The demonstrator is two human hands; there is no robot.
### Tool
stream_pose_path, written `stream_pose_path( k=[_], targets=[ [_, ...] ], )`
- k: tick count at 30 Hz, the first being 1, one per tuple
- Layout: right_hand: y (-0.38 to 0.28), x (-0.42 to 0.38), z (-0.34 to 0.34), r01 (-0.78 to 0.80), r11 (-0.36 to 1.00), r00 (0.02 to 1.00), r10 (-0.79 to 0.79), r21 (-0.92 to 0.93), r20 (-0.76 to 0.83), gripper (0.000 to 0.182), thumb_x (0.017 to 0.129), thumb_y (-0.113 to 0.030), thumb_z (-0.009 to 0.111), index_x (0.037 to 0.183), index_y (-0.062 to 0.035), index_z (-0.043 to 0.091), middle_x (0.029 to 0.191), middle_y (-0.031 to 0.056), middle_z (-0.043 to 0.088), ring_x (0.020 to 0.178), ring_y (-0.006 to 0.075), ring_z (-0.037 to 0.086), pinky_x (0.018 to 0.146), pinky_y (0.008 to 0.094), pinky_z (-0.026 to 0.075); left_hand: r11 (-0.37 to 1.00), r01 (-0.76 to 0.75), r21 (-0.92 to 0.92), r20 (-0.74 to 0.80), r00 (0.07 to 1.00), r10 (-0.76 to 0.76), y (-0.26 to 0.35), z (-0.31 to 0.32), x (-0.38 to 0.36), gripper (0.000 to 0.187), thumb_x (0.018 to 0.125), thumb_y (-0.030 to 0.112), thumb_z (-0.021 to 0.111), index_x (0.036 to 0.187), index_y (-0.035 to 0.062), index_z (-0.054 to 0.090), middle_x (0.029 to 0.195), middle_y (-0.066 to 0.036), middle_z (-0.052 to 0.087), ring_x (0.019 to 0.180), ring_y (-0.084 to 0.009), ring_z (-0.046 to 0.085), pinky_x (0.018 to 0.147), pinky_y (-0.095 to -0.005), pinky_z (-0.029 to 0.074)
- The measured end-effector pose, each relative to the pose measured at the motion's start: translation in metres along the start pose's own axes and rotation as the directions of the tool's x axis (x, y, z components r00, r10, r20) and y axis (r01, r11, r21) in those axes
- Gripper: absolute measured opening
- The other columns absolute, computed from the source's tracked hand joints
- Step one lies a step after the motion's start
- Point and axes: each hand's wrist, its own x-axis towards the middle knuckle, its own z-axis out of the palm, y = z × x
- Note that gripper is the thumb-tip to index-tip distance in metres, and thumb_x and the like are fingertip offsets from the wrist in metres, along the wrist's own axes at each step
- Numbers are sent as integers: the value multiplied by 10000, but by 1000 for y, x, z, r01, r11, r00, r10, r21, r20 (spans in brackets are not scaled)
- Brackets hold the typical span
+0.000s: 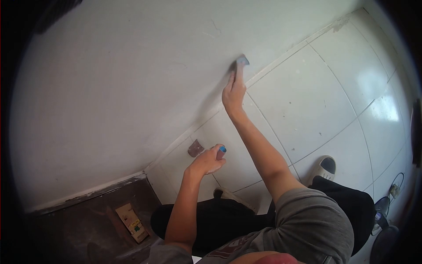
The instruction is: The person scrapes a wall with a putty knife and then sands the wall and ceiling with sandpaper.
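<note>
My right hand (235, 91) reaches out low along the pale wall (127, 83), fingers pressed together over a piece of blue-backed sandpaper (243, 60). That sheet lies against the wall just above the floor edge, its far corner showing past my fingertips. Nearer to me, my left hand (205, 162) is closed around a rolled piece of sandpaper (220, 153), brown outside and blue inside. Beside it, close to the foot of the wall, a curved brown piece (195, 148) with a whitish patch lies on the tiles.
Large white floor tiles (303, 88) run along the wall, with small dark specks on them. A beige box with a yellow and green label (132, 223) sits on the dark floor (79, 233) at lower left. My shoe (324, 168) and dark footwear (381, 209) are at right.
</note>
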Motion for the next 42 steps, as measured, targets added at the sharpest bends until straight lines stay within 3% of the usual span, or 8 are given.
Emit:
stream_pose_path(
  k=[5,12,17,21,28,32,37,42],
  targets=[
    [-2,-1,-9,561,822,814,-525,-103,248,594,954,114,475,1530,112,333,1589,337,350,1456,481,381,1184,452,393,1000,-1,-13,11,1000,1,4,1,-2,594,902,272,655,1441,75,502,1255,-218,682,1152,-380,660,995,-439,510],
    [12,-4,1,7,998,1000,-8,57,29,601,947,123,466,1535,105,345,1590,337,349,1453,481,384,1191,440,379,999,-35,-6,-36,999,35,8,-2,-8,585,901,260,663,1434,76,508,1229,-211,693,1147,-381,662,987,-441,514],
    [7,-7,-8,555,827,818,-524,-86,239,669,860,173,507,1512,111,371,1596,334,339,1465,470,371,1197,437,386,1000,-8,10,8,1000,8,5,5,-3,584,908,268,653,1440,79,504,1267,-213,678,1165,-381,655,1004,-437,507],
    [35,5,-4,-219,976,975,219,-16,-27,502,1013,33,477,1504,94,390,1519,337,450,1396,470,466,1138,428,435,999,-29,-14,-13,999,29,9,1,-7,566,925,252,655,1441,93,487,1205,-221,683,1115,-364,666,959,-425,512],
    [4,-10,-2,400,916,915,-397,-34,73,550,980,84,516,1519,61,408,1562,324,409,1436,478,420,1160,464,412,998,-53,26,-37,998,54,0,9,-3,567,928,246,663,1446,104,482,1155,-229,691,1088,-370,667,953,-423,509],
    [25,2,-9,480,869,877,-474,-116,83,565,974,131,469,1528,47,398,1596,311,359,1446,449,416,1150,450,434,997,-76,24,-38,996,76,3,8,-3,572,924,243,661,1448,95,483,1128,-225,692,1064,-370,671,946,-426,510],
    [0,-2,17,-86,993,984,97,78,-152,461,1067,-23,449,1526,12,428,1509,279,511,1370,438,524,1104,409,435,995,-85,43,-45,995,87,5,4,-1,584,916,237,656,1453,82,484,1129,-233,691,1051,-374,675,941,-434,515],
    [-15,1,21,327,944,932,-330,-42,-150,476,1044,9,450,1512,80,398,1547,334,425,1443,471,415,1165,427,396,994,-98,50,-45,994,100,0,12,4,589,908,237,652,1454,88,486,1131,-237,690,1057,-381,673,931,-443,518]
  ],
)
